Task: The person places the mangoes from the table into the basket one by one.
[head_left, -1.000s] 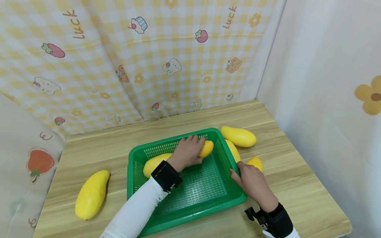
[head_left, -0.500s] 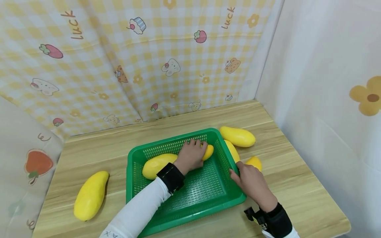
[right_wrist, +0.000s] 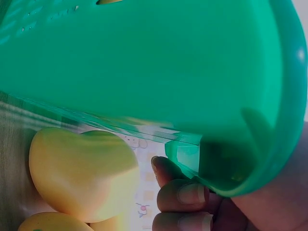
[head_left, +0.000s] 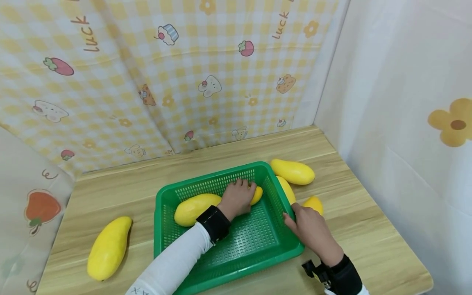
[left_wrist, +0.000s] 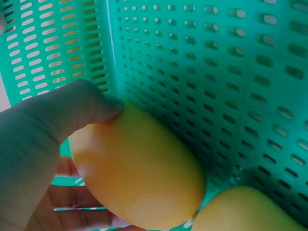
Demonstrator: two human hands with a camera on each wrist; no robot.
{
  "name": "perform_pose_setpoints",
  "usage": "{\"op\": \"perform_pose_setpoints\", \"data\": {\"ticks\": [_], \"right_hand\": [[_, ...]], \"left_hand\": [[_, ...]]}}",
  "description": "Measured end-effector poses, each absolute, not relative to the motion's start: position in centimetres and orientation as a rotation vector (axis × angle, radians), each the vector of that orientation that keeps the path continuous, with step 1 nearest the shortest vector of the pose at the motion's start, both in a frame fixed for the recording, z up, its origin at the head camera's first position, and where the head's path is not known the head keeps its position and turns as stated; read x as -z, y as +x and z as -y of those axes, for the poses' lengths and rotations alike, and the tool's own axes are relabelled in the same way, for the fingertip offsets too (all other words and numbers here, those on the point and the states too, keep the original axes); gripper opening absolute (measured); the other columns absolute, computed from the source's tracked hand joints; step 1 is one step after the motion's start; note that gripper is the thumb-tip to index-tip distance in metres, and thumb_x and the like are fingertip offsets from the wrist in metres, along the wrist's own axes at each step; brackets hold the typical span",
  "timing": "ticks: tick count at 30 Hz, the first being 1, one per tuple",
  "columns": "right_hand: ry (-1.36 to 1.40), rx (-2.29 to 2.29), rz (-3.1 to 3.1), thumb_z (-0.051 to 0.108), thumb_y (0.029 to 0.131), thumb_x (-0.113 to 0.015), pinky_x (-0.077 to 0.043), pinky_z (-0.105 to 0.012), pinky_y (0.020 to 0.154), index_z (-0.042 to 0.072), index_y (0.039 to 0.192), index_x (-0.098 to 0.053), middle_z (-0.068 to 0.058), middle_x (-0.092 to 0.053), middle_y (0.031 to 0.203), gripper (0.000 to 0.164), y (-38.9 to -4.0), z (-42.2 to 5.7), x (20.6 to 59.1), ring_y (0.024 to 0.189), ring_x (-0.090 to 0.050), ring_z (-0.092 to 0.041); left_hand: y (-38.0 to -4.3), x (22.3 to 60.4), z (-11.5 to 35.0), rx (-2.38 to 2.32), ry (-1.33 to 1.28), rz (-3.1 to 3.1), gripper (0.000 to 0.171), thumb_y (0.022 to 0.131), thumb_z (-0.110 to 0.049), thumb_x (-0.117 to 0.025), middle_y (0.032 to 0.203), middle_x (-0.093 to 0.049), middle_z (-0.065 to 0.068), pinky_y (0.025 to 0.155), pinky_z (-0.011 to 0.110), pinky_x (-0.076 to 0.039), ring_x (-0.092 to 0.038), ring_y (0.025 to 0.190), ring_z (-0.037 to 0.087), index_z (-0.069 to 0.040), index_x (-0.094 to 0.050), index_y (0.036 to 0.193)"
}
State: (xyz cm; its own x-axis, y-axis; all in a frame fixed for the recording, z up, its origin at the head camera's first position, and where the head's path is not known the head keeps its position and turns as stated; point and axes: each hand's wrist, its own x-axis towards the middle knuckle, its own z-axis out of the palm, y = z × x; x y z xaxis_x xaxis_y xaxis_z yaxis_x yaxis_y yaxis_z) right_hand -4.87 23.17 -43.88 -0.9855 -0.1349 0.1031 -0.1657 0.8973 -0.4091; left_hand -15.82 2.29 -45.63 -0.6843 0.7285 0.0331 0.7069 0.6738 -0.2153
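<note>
Inside the green plastic basket [head_left: 236, 273], my left hand [head_left: 237, 200] grips a small yellow mango [left_wrist: 144, 168] near the far right corner. The thumb lies over its top and the fingers curl round its other side; in the head view the hand covers most of it. A larger mango [head_left: 195, 209] lies beside it along the far wall, its end close to the held one in the left wrist view. My right hand [head_left: 313, 230] holds the basket's right rim, with fingers [right_wrist: 180, 192] curled under the lip.
Three mangoes lie just right of the basket: one at the back [head_left: 293, 171], one against the side wall [head_left: 286, 190], one near my right hand [head_left: 314, 203]. Another large mango [head_left: 109, 248] lies on the wooden table [head_left: 376, 241] at the left. Cloth-covered walls [head_left: 206, 102] border the table.
My left hand has lowered the small mango a little, deeper into the basket's far right corner. My right hand stays on the rim. The head view has tilted slightly.
</note>
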Motion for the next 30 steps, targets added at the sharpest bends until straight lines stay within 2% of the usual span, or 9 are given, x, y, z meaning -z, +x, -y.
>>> {"op": "perform_pose_setpoints", "data": {"ticks": [4,10,17,26,30], "right_hand": [[0.230,-0.647,2.990,0.021,0.090,-0.066,-0.030,-0.023,0.040,0.009,0.073,-0.049,0.003,-0.034,0.053,0.026,-4.9,-23.2,44.0,0.044,-0.034,-0.009],[0.238,-0.651,2.980,0.021,0.089,-0.066,-0.029,-0.023,0.040,0.010,0.072,-0.048,0.003,-0.033,0.053,0.027,-4.8,-23.1,44.0,0.044,-0.034,-0.009],[0.246,-0.653,2.975,0.021,0.090,-0.066,-0.029,-0.023,0.041,0.010,0.073,-0.048,0.004,-0.032,0.054,0.027,-4.8,-23.1,44.1,0.044,-0.034,-0.009],[0.256,-0.637,2.971,0.019,0.089,-0.067,-0.030,-0.023,0.040,0.009,0.073,-0.049,0.003,-0.033,0.054,0.026,-4.9,-23.1,44.0,0.044,-0.034,-0.009],[0.264,-0.642,2.966,0.020,0.089,-0.066,-0.030,-0.023,0.040,0.009,0.073,-0.049,0.004,-0.033,0.054,0.026,-4.9,-23.2,44.0,0.044,-0.034,-0.009]], "left_hand": [[-15.7,45.7,-2.2,-0.282,-1.189,2.752,0.055,0.079,-0.039,-0.072,0.104,-0.061,0.012,0.066,0.033,-0.053,-0.059,0.092,0.026,-0.008,-0.056,0.121],[-15.6,45.7,-2.0,-0.271,-1.164,2.751,0.056,0.079,-0.039,-0.073,0.106,-0.057,0.011,0.067,0.032,-0.053,-0.058,0.091,0.024,-0.007,-0.057,0.122],[-15.9,45.8,-1.7,-0.277,-1.145,2.693,0.044,0.080,-0.035,-0.070,0.103,-0.057,0.009,0.070,0.034,-0.052,-0.056,0.093,0.022,-0.008,-0.062,0.114],[-15.9,45.2,-1.5,-0.285,-1.154,2.726,0.053,0.080,-0.041,-0.073,0.109,-0.057,0.009,0.073,0.037,-0.051,-0.056,0.097,0.025,-0.009,-0.059,0.120],[-15.7,44.2,-1.3,-0.264,-1.145,2.710,0.047,0.082,-0.039,-0.072,0.107,-0.059,0.009,0.071,0.036,-0.052,-0.057,0.095,0.025,-0.009,-0.061,0.117]]}}
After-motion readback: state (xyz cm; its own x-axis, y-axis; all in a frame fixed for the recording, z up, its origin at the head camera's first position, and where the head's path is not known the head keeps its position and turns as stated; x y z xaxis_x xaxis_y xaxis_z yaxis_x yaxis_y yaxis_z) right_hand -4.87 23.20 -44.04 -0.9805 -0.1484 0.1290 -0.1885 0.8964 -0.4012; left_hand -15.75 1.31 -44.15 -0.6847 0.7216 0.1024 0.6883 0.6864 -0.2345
